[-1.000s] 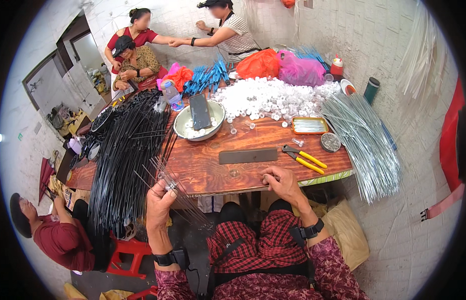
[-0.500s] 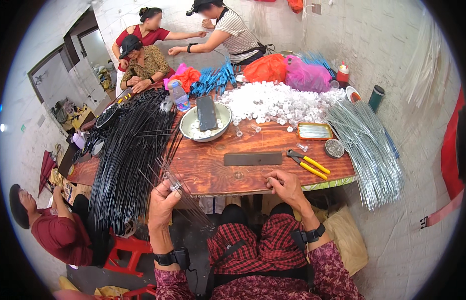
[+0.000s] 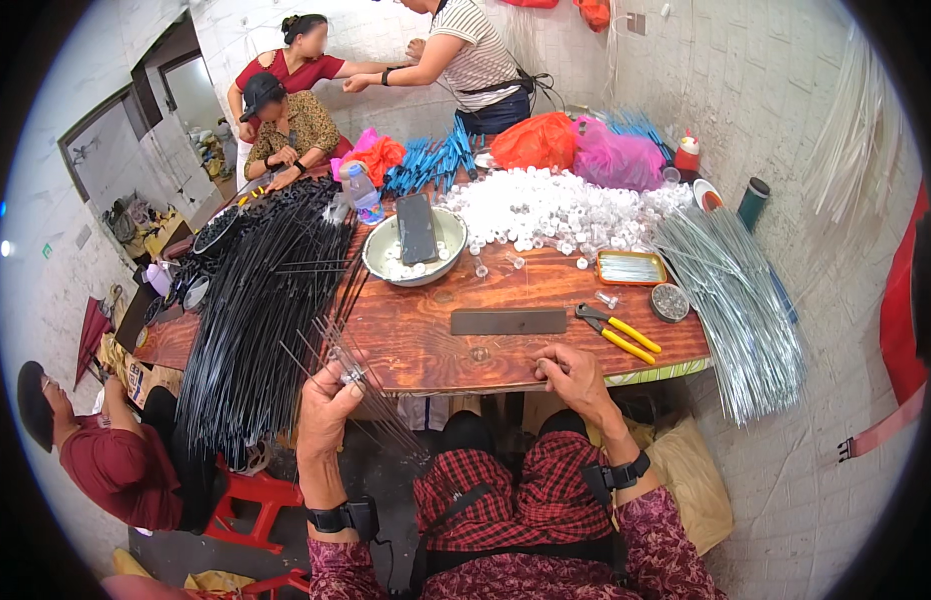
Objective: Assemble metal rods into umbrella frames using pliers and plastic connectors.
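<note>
My left hand (image 3: 326, 402) is closed around several thin metal wires (image 3: 390, 410), which fan out above and below the fist in front of the table's near edge. A small clear plastic piece (image 3: 354, 376) shows at the thumb and fingertips. Over the table's edge, my right hand (image 3: 578, 380) has its thumb and forefinger pinched together. What that pinch holds, if anything, is too small to make out. A flat dark bar (image 3: 509, 320) lies just beyond, between the hands. To its right rest cutting pliers (image 3: 626, 336) with yellow handles.
Black rods (image 3: 256, 320) cover the table's left side; silvery wires (image 3: 741, 320) overhang its right. A phone (image 3: 417, 228) stands in a bowl (image 3: 386, 272) beside piled white plastic caps (image 3: 556, 205). A tray (image 3: 631, 281) and round tin (image 3: 670, 302) sit right. Several people work around.
Both my hands keep nearly the same pose. Across the table, the person in the striped shirt has lowered an arm and shifted. The whole view has moved slightly.
</note>
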Demonstrator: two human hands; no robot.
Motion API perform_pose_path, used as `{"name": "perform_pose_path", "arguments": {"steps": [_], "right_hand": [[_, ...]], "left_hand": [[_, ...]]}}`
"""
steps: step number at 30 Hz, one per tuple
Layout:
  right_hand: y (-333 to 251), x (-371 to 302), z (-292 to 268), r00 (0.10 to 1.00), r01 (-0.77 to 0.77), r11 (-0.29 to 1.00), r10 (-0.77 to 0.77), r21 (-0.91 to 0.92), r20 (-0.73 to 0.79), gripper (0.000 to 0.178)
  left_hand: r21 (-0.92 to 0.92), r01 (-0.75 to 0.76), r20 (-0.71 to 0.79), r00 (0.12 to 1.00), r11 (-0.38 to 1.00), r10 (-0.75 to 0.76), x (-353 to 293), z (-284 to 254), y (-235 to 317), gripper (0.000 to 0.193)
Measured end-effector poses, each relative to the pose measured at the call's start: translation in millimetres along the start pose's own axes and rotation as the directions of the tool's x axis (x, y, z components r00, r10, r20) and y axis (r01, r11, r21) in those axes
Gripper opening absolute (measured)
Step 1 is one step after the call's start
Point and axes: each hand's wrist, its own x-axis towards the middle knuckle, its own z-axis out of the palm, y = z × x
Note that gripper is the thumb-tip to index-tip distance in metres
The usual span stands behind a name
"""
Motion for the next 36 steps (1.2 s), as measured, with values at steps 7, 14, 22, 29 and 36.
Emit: {"name": "perform_pose_path", "arguments": {"steps": [7,14,22,29,36], "right_hand": [[-0.4,-0.8,-1.0,1.000,0.006,1.000,-0.006,-0.011,0.000,0.021],[0.9,2.5,0.7,1.000,0.030,1.000,-0.030,0.007,0.003,0.021],[-5.8,1.5,-0.8,1.000,-0.019,0.999,0.019,0.031,0.003,0.023],[-8.3,-9.7,-0.9,0.999,-0.040,0.999,0.040,0.022,0.000,0.022],[16.0,-1.7,2.9,1.000,0.000,1.000,0.000,0.016,0.026,0.018]], "left_hand": [[0.009,0.001,-0.004,1.000,1.000,-0.001,-1.0,0.1,0.4,0.048],[-0.008,-0.008,-0.012,1.000,1.000,0.008,-1.9,-3.6,-0.8,0.049],[-0.011,-0.014,-0.014,1.000,1.000,0.013,0.0,-5.3,-2.8,0.048],[-0.027,-0.014,-0.006,1.000,1.000,0.014,-11.2,-2.4,0.5,0.046],[0.115,-0.023,-0.045,0.999,0.993,0.028,-7.6,-5.8,-3.5,0.047]]}}
